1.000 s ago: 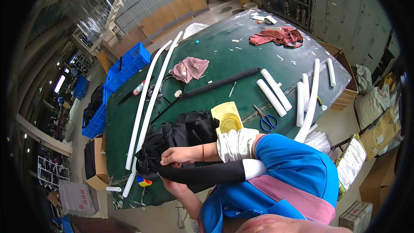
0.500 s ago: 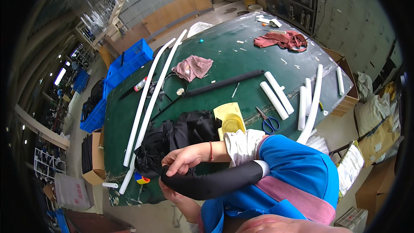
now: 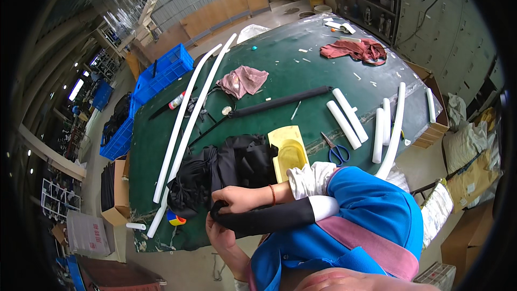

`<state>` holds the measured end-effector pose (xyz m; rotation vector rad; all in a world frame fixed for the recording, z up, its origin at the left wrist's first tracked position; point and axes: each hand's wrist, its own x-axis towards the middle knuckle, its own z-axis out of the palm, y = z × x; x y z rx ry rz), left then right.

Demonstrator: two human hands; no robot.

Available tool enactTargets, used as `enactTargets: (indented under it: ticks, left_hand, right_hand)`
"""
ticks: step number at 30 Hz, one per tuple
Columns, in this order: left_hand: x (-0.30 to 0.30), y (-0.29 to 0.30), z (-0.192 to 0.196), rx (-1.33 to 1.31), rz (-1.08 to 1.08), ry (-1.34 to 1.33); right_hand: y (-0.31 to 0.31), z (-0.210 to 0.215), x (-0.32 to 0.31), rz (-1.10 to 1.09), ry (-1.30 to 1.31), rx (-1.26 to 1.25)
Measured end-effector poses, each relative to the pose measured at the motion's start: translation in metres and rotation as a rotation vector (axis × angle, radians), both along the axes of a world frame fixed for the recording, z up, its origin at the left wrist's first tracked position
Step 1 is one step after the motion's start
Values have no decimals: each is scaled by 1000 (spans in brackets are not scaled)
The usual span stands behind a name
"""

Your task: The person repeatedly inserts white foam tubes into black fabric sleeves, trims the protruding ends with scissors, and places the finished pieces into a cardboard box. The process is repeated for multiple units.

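Observation:
A white foam tube point(image 3: 324, 208) lies across my front, most of it inside a black fabric sleeve point(image 3: 274, 218). My right hand point(image 3: 237, 199), with a red cord at the wrist, grips the sleeve's left end from above. From below, my left hand point(image 3: 218, 234) is closed on the same end, its fingertips partly covered by the cloth. The tube's bare right end rests against my upper arm and chest. Just beyond my hands lies a heap of black fabric point(image 3: 226, 164). Next to it sits a yellow plastic tray point(image 3: 280, 139).
Scissors point(image 3: 337, 150) lie right of the tray on the green table point(image 3: 301, 81). Two long white tubes point(image 3: 186, 129) lie at left, several shorter white tubes point(image 3: 343, 124) at right. A black-covered tube point(image 3: 280, 101), a pink cloth point(image 3: 242, 81) and blue crates point(image 3: 161, 73) are farther off.
The black sleeve has shifted left along the tube, so more white shows at the right end. The cloth's left end is now bunched in my hands.

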<state>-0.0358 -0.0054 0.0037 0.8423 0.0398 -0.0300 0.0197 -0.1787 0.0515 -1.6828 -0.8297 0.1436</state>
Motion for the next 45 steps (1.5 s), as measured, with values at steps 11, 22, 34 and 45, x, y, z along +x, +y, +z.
enactTargets:
  ticks: [11,22,34,45]
  left_hand:
    - [5,11,-6,-9,-287,-53]
    - [-2,-5,2,170,19,-128]
    - [-35,10,15,818,51,-543]
    - [-20,-14,18,873,555,-658]
  right_hand:
    - [-9,-8,14,365,683,140]
    - [11,-16,14,193,528,123]
    - [-14,-2,-11,408,654,404]
    - [-13,21,-11,352,260,259]
